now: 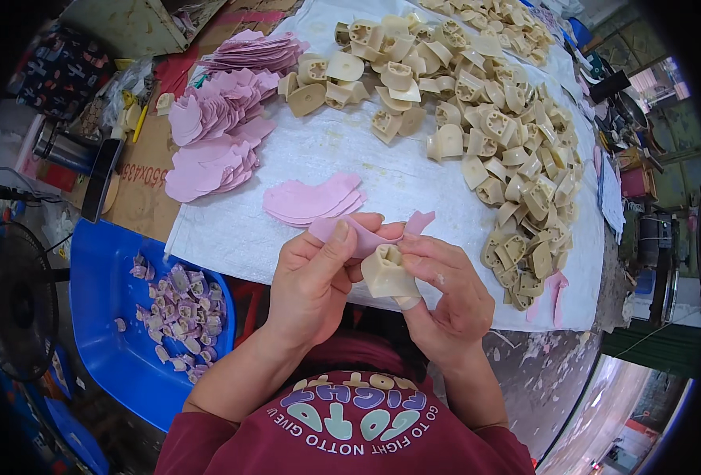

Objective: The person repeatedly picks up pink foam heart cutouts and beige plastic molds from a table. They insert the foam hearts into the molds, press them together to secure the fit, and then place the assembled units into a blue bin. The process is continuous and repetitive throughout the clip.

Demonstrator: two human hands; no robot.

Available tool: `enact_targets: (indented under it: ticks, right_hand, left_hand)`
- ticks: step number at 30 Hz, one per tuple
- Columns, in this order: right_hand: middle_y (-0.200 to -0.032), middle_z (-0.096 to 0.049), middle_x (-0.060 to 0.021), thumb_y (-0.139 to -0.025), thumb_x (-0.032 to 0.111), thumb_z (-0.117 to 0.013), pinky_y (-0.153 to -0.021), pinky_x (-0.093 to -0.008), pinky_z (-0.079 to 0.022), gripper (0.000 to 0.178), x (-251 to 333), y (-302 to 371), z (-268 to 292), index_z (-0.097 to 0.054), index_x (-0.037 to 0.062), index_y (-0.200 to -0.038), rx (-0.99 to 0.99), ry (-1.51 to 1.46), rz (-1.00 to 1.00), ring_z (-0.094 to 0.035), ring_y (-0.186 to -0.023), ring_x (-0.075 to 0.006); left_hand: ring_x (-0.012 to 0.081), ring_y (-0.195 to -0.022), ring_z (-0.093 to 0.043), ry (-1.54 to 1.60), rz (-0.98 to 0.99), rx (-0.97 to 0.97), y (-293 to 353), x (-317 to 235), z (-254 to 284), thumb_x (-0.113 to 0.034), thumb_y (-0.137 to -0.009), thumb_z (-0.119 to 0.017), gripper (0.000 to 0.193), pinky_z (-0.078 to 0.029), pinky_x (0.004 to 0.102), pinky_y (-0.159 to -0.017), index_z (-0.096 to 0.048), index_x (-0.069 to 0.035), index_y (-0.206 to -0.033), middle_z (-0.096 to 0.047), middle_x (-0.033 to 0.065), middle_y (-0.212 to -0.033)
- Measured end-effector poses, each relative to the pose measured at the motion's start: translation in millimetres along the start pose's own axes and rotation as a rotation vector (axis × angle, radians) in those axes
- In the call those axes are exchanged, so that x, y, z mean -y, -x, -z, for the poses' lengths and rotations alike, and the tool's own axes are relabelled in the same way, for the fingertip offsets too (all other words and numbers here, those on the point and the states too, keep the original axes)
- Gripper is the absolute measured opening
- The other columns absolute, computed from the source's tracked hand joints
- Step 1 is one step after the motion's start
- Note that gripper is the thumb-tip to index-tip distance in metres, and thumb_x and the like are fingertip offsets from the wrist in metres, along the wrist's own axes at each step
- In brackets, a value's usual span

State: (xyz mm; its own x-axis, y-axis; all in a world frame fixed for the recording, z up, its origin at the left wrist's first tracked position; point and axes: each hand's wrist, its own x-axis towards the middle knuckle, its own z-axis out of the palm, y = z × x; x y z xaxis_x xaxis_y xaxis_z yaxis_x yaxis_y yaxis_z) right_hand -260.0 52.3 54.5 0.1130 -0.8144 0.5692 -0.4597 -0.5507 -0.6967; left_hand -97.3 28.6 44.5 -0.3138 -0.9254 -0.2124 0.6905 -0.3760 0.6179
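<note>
At the near edge of the white-covered desk (402, 170), the left hand (311, 277) pinches a thin curved pink strip (360, 239), long axis left-to-right, just beyond a glossy beige hollow block (390, 279) clamped in the right hand (451, 289).

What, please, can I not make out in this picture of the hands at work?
Head view: part of the held pink piece, behind the left hand.
Head view: part of the held beige block, behind the right hand.
Head view: the end of the far beige heap, cut off by the top edge.
</note>
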Motion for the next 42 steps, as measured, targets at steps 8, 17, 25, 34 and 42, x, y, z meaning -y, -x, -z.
enact_targets:
  ticks: [8,17,25,34,42]
  right_hand:
    - [-0.098,-0.065,-0.0101,-0.063,-0.002,-0.073,-0.078,-0.0397,-0.049,0.035,-1.3,-11.6,0.1,-0.063,0.0042,-0.095,0.006,0.171,0.111,-0.061,-0.090,-0.0297]
    - [-0.084,-0.054,-0.0056,-0.056,0.006,-0.071,-0.078,-0.0410,-0.036,0.035,7.8,-26.4,11.0,-0.059,0.0069,-0.088,0.227,0.468,0.053,-0.052,-0.086,-0.0264]
    - [-0.084,-0.052,-0.0072,-0.057,0.008,-0.072,-0.077,-0.0410,-0.036,0.033,-0.3,-18.6,4.1,-0.058,0.0078,-0.087,0.370,0.513,0.009,-0.051,-0.085,-0.0275]
    - [-0.083,-0.055,-0.0063,-0.060,0.003,-0.069,-0.076,-0.0396,-0.037,0.030,-16.2,-5.6,15.0,-0.060,0.0071,-0.088,0.287,0.308,0.050,-0.053,-0.082,-0.0270]
    - [-0.078,-0.056,-0.0068,-0.062,0.001,-0.069,-0.075,-0.0374,-0.040,0.026,-17.8,3.3,6.8,-0.062,0.0060,-0.087,0.326,0.147,-0.061,-0.055,-0.081,-0.0262]
  left_hand:
    - [0.0214,-0.104,-0.064,-0.185,-0.088,-0.023,4.1,-2.6,-2.6,-0.021,-0.100,-0.052,0.031,-0.050,0.0348,-0.092,-0.062,0.003,-0.116,-0.067,0.0188,-0.113]
    - [0.0166,-0.096,-0.065,-0.446,-0.072,-0.059,1.5,-11.2,5.5,-0.011,-0.091,-0.064,0.021,-0.050,0.0302,-0.087,-0.069,0.005,-0.103,-0.069,0.0169,-0.107]
    - [0.0158,-0.092,-0.065,-0.801,-0.007,-0.049,2.8,-0.7,5.9,-0.011,-0.091,-0.064,0.023,-0.049,0.0283,-0.086,-0.068,0.007,-0.104,-0.070,0.0153,-0.106]
    - [0.0108,-0.080,-0.062,-0.567,0.228,0.138,-15.3,-20.4,16.4,0.002,-0.086,-0.065,0.047,-0.050,0.0250,-0.075,-0.052,-0.001,-0.132,-0.070,0.0102,-0.092]
    - [0.0091,-0.074,-0.060,-1.006,0.376,0.356,-33.2,-36.6,7.4,-0.002,-0.087,-0.066,0.048,-0.049,0.0246,-0.069,-0.052,0.000,-0.132,-0.067,0.0046,-0.082]
